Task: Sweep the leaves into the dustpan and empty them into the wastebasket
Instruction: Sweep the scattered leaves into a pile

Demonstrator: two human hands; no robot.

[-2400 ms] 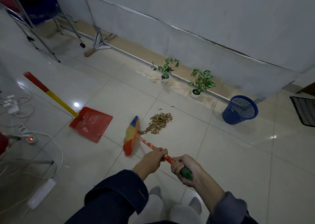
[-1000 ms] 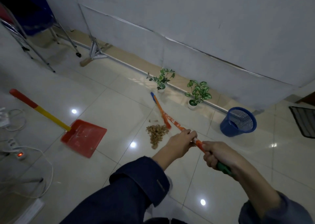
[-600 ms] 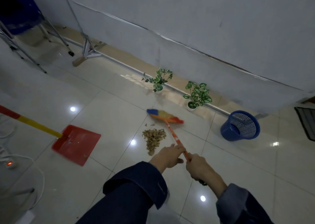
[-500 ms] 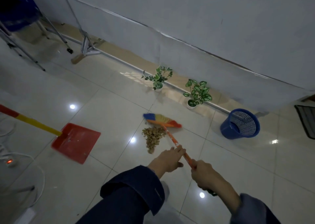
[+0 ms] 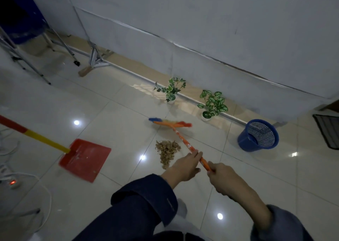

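Observation:
A small pile of dry brown leaves (image 5: pixel 167 151) lies on the pale tiled floor. Beyond it, the broom (image 5: pixel 169 124) rests its multicoloured bristle head on the floor, its orange handle running back toward me. My left hand (image 5: pixel 185 164) grips the handle higher up, and my right hand (image 5: pixel 222 176) grips it near its end. The red dustpan (image 5: pixel 86 159) with a yellow and red handle lies on the floor to the left of the leaves. At the right, by the wall, stands the blue mesh wastebasket (image 5: pixel 258 135).
Two small potted plants (image 5: pixel 171 90) (image 5: pixel 212 104) stand along the white wall behind the broom. Metal stand legs (image 5: pixel 95 57) and a chair frame are at the back left. White cables and a power strip (image 5: pixel 12 182) lie at the left. A dark mat (image 5: pixel 328 128) is at the right edge.
The broom head has swung from the left side of the leaves over to behind them, and now rests slightly farther from the pile. Both hands kept hold of the handle.

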